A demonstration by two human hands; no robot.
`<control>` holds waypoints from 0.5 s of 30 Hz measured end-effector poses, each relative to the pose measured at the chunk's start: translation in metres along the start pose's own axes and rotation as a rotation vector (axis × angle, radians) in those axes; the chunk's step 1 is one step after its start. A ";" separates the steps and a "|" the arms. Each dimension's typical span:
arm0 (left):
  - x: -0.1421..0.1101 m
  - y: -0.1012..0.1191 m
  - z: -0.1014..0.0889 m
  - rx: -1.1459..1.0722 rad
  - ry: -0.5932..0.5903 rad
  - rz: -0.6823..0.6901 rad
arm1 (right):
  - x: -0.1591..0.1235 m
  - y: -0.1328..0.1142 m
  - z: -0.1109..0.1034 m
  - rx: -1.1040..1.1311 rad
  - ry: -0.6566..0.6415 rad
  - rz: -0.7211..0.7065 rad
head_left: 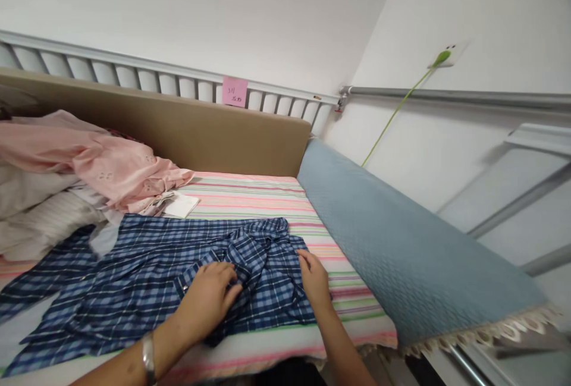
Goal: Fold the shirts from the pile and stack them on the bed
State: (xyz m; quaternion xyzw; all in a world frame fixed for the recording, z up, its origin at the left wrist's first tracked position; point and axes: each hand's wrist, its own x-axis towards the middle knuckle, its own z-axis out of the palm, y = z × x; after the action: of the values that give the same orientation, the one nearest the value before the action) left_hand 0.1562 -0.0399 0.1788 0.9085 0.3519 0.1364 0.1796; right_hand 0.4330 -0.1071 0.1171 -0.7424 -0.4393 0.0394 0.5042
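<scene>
A blue plaid shirt (156,273) lies spread over a striped sheet (250,193), its right part bunched and folded over itself. My left hand (212,294), with a silver bangle at the wrist, rests on the bunched part near a buttoned cuff. Its fingers curl into the cloth, thumb a little apart, and their tips are partly hidden. At the shirt's right edge, my right hand (314,279) has thumb and fingers drawn together on the fabric.
Pink (120,166) and white clothes (49,225) lie heaped at the left, beside a white label or paper (181,204). Behind stand a tan board (214,136) and a radiator (147,79) with a pink note (234,91). A blue quilted cover (383,243) borders the right.
</scene>
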 end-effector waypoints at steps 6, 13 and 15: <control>-0.014 -0.003 0.049 -0.014 -0.098 -0.023 | 0.010 -0.012 0.037 0.070 -0.121 -0.017; 0.012 -0.043 -0.028 -0.454 0.164 -0.078 | 0.045 0.022 0.071 0.176 -0.100 0.193; 0.009 -0.048 -0.053 -0.413 0.243 -0.096 | 0.049 0.031 0.075 0.218 -0.090 0.242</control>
State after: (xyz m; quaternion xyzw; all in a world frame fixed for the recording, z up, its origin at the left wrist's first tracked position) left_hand 0.1144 0.0114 0.2077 0.8116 0.3783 0.3049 0.3243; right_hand 0.4448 -0.0230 0.0752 -0.7282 -0.3620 0.1804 0.5533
